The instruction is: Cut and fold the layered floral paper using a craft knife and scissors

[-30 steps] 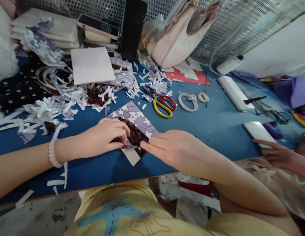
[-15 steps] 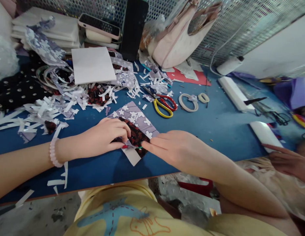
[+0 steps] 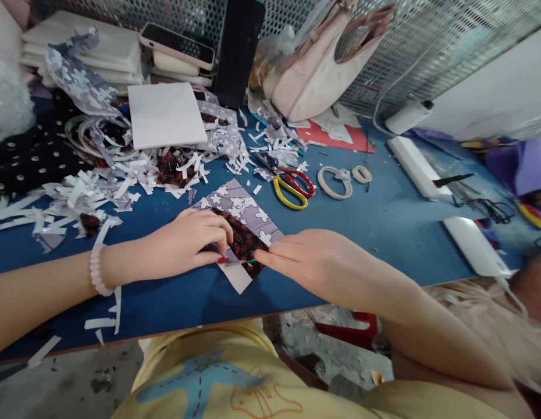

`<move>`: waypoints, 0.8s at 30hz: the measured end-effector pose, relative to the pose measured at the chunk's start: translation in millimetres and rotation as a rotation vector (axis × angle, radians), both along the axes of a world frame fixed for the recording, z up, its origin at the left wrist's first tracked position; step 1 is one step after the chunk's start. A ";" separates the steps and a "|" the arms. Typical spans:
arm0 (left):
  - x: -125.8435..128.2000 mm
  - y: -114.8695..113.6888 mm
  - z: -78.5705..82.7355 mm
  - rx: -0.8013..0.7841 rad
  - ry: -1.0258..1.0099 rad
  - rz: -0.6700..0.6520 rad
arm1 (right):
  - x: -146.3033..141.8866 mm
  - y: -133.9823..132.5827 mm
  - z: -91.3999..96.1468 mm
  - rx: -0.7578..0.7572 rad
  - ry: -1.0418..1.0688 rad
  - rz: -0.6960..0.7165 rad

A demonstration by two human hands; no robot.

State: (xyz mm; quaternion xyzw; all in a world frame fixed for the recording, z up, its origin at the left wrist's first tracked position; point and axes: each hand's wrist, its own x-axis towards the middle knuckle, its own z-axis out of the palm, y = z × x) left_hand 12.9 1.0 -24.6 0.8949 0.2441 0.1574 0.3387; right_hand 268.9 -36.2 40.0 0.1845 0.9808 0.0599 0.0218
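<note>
A card covered in purple flowered fabric with a dark red-patterned patch lies on the blue table near its front edge. My left hand rests on the card's left side, fingers curled and pinching a thin strip at its lower corner. My right hand lies flat beside it, fingers together, fingertips pressing the card's right edge. A white paper corner sticks out under the card.
Scissors with red and yellow handles and two tape rolls lie behind the card. Paper and fabric scraps cover the left. A white board, a phone and a pink bag stand at the back. White bars lie right.
My right hand slid slightly right along the card's edge. Another person's hand at the far right has withdrawn from the white bar and left the view. My left hand stays put.
</note>
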 end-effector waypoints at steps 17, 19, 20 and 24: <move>-1.1 -1.0 -0.3 0.001 0.006 0.002 | 8.6 -3.2 4.0 0.031 -0.011 -0.009; -0.9 -1.3 0.2 -0.001 0.007 0.003 | 8.0 -4.0 5.1 0.037 -0.008 -0.006; -0.9 -1.4 0.2 -0.002 0.008 0.004 | 8.1 -4.5 5.7 0.039 -0.012 -0.006; -0.6 -1.4 -1.1 0.001 0.004 0.007 | 11.3 -6.1 6.7 0.041 -0.022 -0.015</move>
